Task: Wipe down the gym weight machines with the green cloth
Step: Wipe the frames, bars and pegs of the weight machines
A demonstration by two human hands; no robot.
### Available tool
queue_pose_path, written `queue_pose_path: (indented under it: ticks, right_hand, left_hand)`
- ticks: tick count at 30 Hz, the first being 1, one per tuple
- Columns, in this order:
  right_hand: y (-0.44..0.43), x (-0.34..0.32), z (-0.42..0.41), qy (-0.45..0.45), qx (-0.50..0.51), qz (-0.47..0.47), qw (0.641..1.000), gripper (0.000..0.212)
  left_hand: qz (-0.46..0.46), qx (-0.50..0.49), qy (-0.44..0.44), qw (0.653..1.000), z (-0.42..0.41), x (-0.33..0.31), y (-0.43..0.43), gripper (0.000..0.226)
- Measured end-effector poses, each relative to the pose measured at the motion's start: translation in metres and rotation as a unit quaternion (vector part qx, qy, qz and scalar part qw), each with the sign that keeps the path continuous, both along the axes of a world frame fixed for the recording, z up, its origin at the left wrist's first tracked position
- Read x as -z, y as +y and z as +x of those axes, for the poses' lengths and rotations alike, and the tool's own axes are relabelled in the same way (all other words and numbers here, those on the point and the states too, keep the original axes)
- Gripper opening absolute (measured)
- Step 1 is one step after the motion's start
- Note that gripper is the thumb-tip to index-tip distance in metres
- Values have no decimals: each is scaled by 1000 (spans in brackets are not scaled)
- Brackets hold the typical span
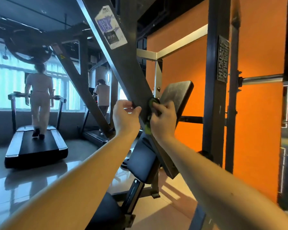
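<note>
head view, step in hand: wiping the slanted steel beam [123, 60] of the weight machine, at its middle stretch just beside the black back pad [178, 95].
head view, green cloth [151, 102]: bunched between the right palm and the beam face; one tuft shows above the fingertips, another below the heel of the hand.
head view, right hand [164, 121]: fingers curled over the cloth, pressing it on the beam.
head view, left hand [125, 116]: fingers and thumb pinch the beam's left edge, apparently to steady it.
head view, beam axis: long, running from upper left to lower right, its lower end down by the seat [143, 156].
head view, cloth axis: the wad lies roughly up and down the beam face; how it is folded cannot be told.
head view, next move, as a judgement: slide the cloth along the slant with firm pressure, shifting the left grip clear of the path; the face up near the sticker [111, 27] likely needs a pass too.
</note>
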State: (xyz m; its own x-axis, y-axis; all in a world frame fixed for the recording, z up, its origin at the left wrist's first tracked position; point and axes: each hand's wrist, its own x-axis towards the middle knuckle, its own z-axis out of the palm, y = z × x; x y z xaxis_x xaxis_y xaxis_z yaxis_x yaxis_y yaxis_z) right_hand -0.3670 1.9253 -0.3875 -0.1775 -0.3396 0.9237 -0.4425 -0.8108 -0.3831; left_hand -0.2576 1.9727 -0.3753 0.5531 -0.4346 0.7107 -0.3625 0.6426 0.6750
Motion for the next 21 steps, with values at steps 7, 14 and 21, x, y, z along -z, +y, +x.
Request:
queue_pose_path:
  ticks: [7,14,21]
  right_hand:
    - [-11,97,-26,-105,-1,156,982,8]
    - [3,10,4,-1,-13,29,999,20]
    - [-11,102,-29,-165,-31,211,963,6]
  left_hand:
    - [13,10,-21,1000,-4,10,2,32]
    - [19,-6,-34,999,-1,9,0,28]
    - [17,5,-36,999,-2,9,7,27]
